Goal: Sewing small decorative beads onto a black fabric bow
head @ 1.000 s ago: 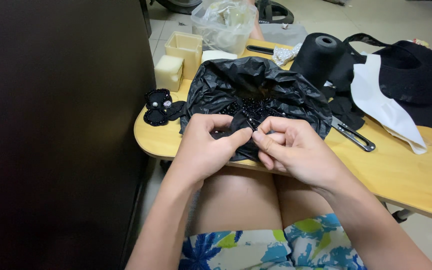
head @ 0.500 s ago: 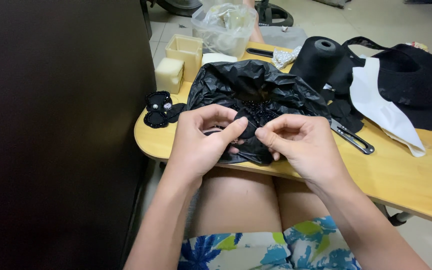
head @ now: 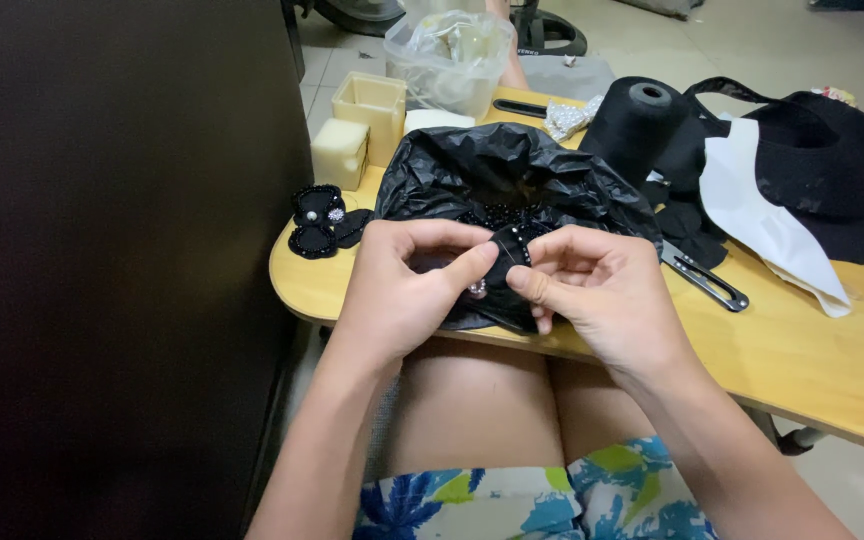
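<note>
Both hands met at the near edge of the wooden table (head: 812, 350), over the person's lap. The left hand (head: 397, 290) and right hand (head: 602, 290) were each closed in a pinch on a small black beaded fabric piece (head: 505, 262), thumb and forefinger pressed to it from either side. A tiny sparkling stone showed at the left thumb tip, at 6 o'clock of the piece.

Directly behind the hands, at 12 o'clock, lay a crumpled black plastic bag (head: 512, 175), mouth open, beaded trim visible inside; the piece touched its front edge. The fingers hid most of the piece, so its full shape could not be told.

Surroundings:
- 9 to 10 o'clock of the hands: finished black fabric flowers (head: 322, 222) with pearl and stone centres, near the table's left rim.
- 11 o'clock: a cream foam block (head: 340, 152) beside a cream square box (head: 377, 100); behind these a clear plastic container (head: 447, 60).
- 1 o'clock: a black thread cone (head: 637, 125), upright.
- 2 to 3 o'clock: a black sun visor (head: 832, 170) with white paper pattern (head: 762, 215) lying against it.
- 3 o'clock, just beside the right hand: black thread snips (head: 707, 280), flat on the table.

A dark cabinet wall (head: 112, 270) filled the left side.
</note>
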